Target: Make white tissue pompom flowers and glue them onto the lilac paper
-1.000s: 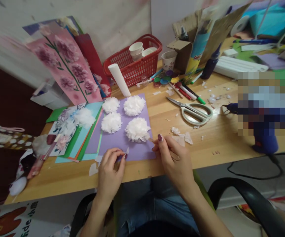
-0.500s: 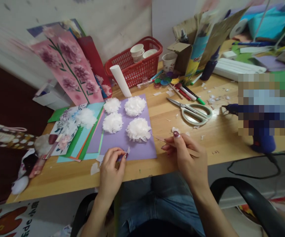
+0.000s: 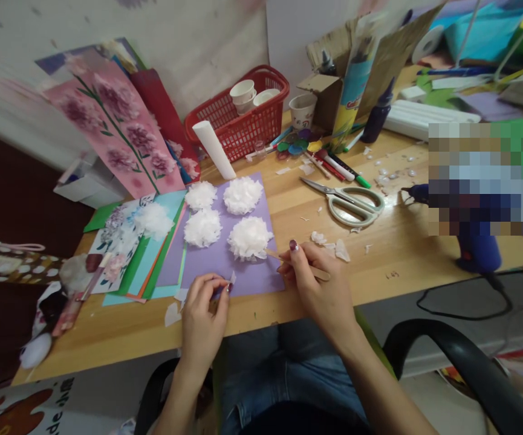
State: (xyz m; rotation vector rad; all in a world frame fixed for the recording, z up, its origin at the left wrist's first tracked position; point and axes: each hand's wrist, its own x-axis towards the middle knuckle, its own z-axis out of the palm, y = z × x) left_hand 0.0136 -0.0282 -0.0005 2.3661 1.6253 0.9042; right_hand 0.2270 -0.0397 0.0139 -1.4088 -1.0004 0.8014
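My right hand (image 3: pixel 318 284) is closed on a thin wooden stick (image 3: pixel 274 254) whose tip touches the nearest white paper flower (image 3: pixel 248 237). That flower lies on a purple sheet (image 3: pixel 234 266) along with three more white flowers (image 3: pixel 242 194). My left hand (image 3: pixel 203 311) pinches a small white scrap of paper (image 3: pixel 232 279) at the sheet's near edge. Both hands rest at the front of the wooden table (image 3: pixel 392 248).
Scissors (image 3: pixel 349 202) and white paper scraps (image 3: pixel 334 244) lie right of the sheet, and a blue glue gun (image 3: pixel 474 244) stands further right. Behind are a red basket (image 3: pixel 238 121) with cups, markers (image 3: pixel 338 168), a white roll (image 3: pixel 213 148) and a pink flower panel (image 3: pixel 116 130). Coloured sheets (image 3: pixel 152 260) are stacked at left.
My right hand swung out to the right with the stick, then came back, and the stick's tip now touches the nearest flower. My left hand kept its pinch in place.
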